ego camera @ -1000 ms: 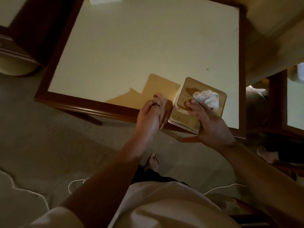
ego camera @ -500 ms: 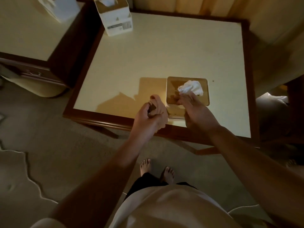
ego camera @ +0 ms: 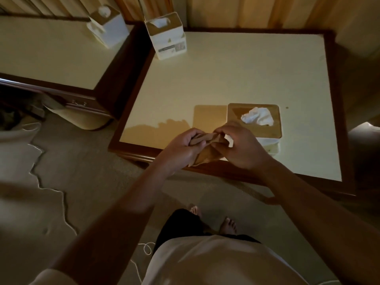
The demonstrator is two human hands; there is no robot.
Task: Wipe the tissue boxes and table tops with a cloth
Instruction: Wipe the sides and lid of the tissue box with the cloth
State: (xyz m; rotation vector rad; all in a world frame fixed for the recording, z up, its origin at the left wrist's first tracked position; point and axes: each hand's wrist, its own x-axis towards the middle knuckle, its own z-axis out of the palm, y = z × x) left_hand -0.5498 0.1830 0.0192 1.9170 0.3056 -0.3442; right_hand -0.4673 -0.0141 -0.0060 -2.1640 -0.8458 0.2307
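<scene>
Gripping a tan cloth (ego camera: 202, 158) with left hand (ego camera: 184, 150) and right hand (ego camera: 243, 148), fingers of both curled round it, at a cream table (ego camera: 226, 68) edge beside a tissue box (ego camera: 274, 131).

A dim, carpeted sitting room, home or hotel unclear. A dark-wood-framed table (ego camera: 226, 79) with a cream top stands at 12 o'clock, a matching table (ego camera: 51, 54) at 10 o'clock. Tissue boxes (ego camera: 166, 44) sit on both. Pleated curtains (ego camera: 236, 11) hang behind, with beige carpet (ego camera: 92, 171) at 8 o'clock.
</scene>
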